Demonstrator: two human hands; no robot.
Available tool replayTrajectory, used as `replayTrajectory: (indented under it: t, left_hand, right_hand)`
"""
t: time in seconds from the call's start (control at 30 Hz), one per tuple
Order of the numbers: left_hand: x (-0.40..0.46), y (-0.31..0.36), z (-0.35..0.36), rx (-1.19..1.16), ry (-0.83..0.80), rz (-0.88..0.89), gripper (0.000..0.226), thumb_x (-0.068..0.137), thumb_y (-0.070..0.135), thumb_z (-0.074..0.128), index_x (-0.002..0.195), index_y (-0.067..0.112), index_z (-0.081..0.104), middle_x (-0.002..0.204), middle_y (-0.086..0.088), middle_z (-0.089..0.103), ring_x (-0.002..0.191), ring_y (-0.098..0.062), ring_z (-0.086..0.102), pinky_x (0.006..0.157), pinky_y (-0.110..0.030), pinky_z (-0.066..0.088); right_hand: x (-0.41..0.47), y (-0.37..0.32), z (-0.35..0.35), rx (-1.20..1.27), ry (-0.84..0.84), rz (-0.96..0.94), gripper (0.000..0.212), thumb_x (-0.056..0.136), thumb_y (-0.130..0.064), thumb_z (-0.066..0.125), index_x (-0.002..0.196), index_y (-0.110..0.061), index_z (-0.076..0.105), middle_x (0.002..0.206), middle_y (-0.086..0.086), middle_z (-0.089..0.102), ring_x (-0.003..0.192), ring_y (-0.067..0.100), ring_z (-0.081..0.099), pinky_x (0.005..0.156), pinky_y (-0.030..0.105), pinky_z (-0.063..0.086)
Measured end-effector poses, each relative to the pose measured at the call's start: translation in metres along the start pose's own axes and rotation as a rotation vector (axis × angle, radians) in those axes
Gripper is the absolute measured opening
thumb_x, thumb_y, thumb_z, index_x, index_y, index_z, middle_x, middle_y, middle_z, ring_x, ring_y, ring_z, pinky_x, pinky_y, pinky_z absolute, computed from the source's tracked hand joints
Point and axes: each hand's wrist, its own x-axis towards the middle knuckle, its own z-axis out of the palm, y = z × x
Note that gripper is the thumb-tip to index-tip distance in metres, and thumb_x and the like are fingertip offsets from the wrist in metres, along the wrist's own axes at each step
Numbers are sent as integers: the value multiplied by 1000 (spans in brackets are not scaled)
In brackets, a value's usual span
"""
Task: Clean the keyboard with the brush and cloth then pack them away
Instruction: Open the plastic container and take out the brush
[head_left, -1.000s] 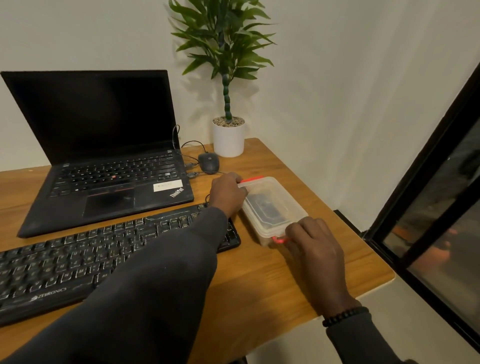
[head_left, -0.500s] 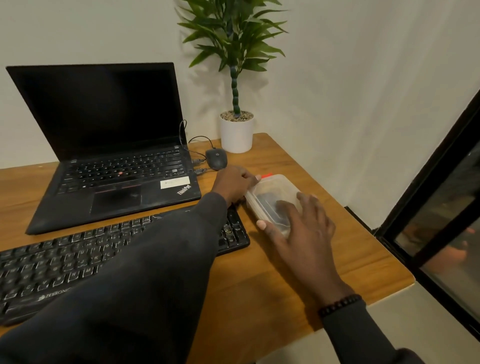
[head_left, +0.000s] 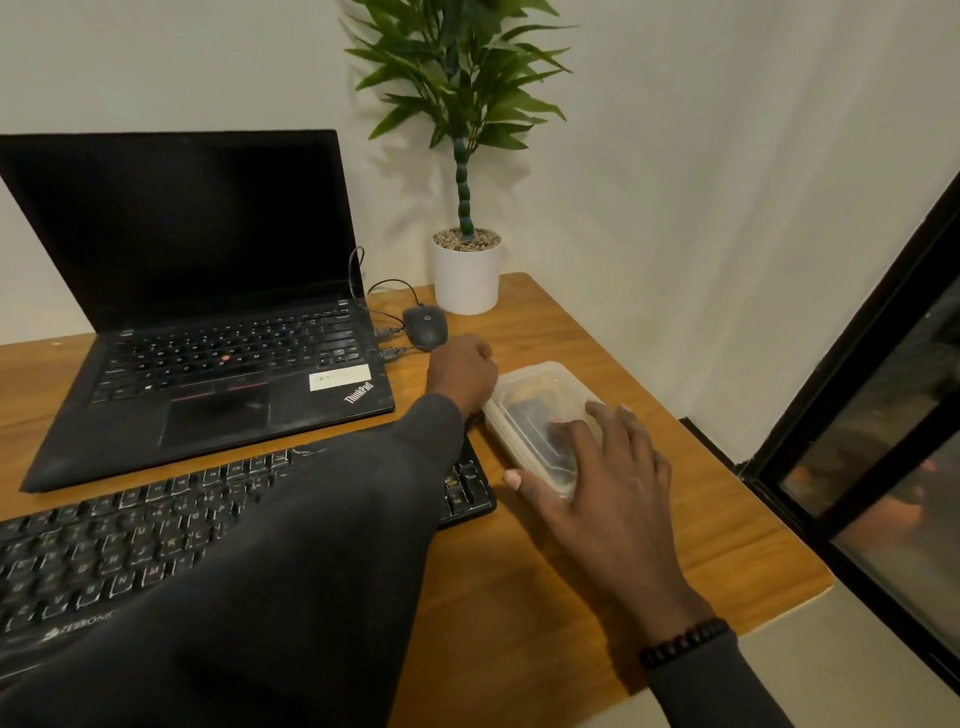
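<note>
A clear plastic container (head_left: 540, 379) with its lid on lies on the wooden desk (head_left: 545, 597), just right of the black keyboard (head_left: 130, 535). Something dark (head_left: 530, 410) shows through the lid; I cannot make out what it is. My left hand (head_left: 462, 371) reaches across the keyboard, and its curled fingers hold the container's far left corner. My right hand (head_left: 608, 478) lies flat on the lid with its fingers spread, the thumb against the near left edge. My left sleeve hides part of the keyboard.
An open black laptop (head_left: 218, 364) stands behind the keyboard. A black mouse (head_left: 426, 325) and its cables lie just beyond my left hand. A white pot with a green plant (head_left: 466, 280) stands at the back. The desk's right edge is near a dark window frame (head_left: 831, 415).
My right hand moved from the container's near end, at a red clip, up onto the lid and spread flat. My left hand stayed at the far corner. The red clips no longer show.
</note>
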Motion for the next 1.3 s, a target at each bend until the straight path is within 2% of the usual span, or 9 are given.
replayTrajectory:
  t: [0.17, 0.33, 0.43, 0.57, 0.73, 0.83, 1.1, 1.2, 1.3]
  left_hand:
    - [-30, 3, -7, -48, 224, 130, 18, 97, 11, 56, 113, 11, 64, 119, -8, 57, 105, -20, 55, 80, -26, 40]
    - [-78, -10, -4, -160, 238, 122, 26, 101, 20, 53, 126, 11, 51, 121, -6, 55, 106, -19, 54, 83, -30, 44]
    - [-91, -15, 1, -144, 166, 95, 32, 101, 25, 53, 131, 15, 50, 125, -4, 55, 110, -22, 56, 90, -38, 50]
    - [-97, -15, 3, -94, 114, 90, 36, 97, 25, 62, 130, 17, 52, 129, -2, 48, 106, -11, 47, 83, -23, 38]
    - [-99, -15, 4, -52, 99, 82, 37, 96, 25, 63, 131, 18, 52, 130, -4, 47, 104, -11, 46, 84, -22, 37]
    - [-99, -15, 2, -49, 90, 88, 37, 96, 24, 63, 131, 17, 52, 129, -4, 49, 101, -10, 44, 82, -22, 35]
    - [-94, -18, 1, -84, 54, 80, 34, 96, 24, 64, 128, 19, 52, 124, -1, 50, 103, -10, 48, 79, -22, 37]
    - [-93, -20, 4, -122, 45, 69, 32, 95, 25, 64, 124, 23, 50, 116, -1, 55, 100, -21, 60, 82, -35, 53]
    - [-92, -22, 7, -198, 37, 59, 29, 96, 21, 62, 122, 23, 49, 107, -10, 62, 83, -22, 69, 64, -31, 59]
  right_hand:
    - [6, -7, -10, -32, -58, 12, 66, 78, -74, 51, 131, -35, 41, 150, 6, 28, 142, 27, 19, 112, 53, 29]
    - [10, -12, -22, 8, -29, -13, 55, 88, -60, 46, 133, -29, 50, 139, 3, 53, 134, 30, 39, 108, 55, 34]
    - [14, -10, -38, 228, 45, -13, 52, 90, -59, 42, 129, -27, 56, 106, 0, 69, 94, 19, 63, 77, 42, 56]
    - [28, 5, -54, 350, 243, 4, 36, 100, -45, 40, 113, -20, 62, 81, -3, 66, 68, 11, 64, 48, 24, 50]
    - [57, 48, -46, 720, 435, 304, 32, 100, -42, 41, 97, -17, 61, 82, 2, 70, 75, 20, 69, 69, 41, 58]
    - [68, 68, -37, 840, 395, 566, 23, 100, -31, 41, 106, -17, 58, 97, 5, 69, 84, 21, 64, 73, 33, 51]
    - [64, 85, 3, 314, 111, 548, 33, 94, -18, 45, 121, -14, 62, 113, 17, 60, 109, 35, 47, 90, 39, 41]
    - [62, 81, 2, 127, 100, 520, 35, 94, -22, 46, 124, -13, 63, 114, 17, 56, 111, 36, 42, 95, 46, 36]
    - [61, 81, -1, 10, 80, 481, 35, 94, -26, 50, 123, -13, 65, 112, 15, 57, 110, 34, 45, 95, 44, 34]
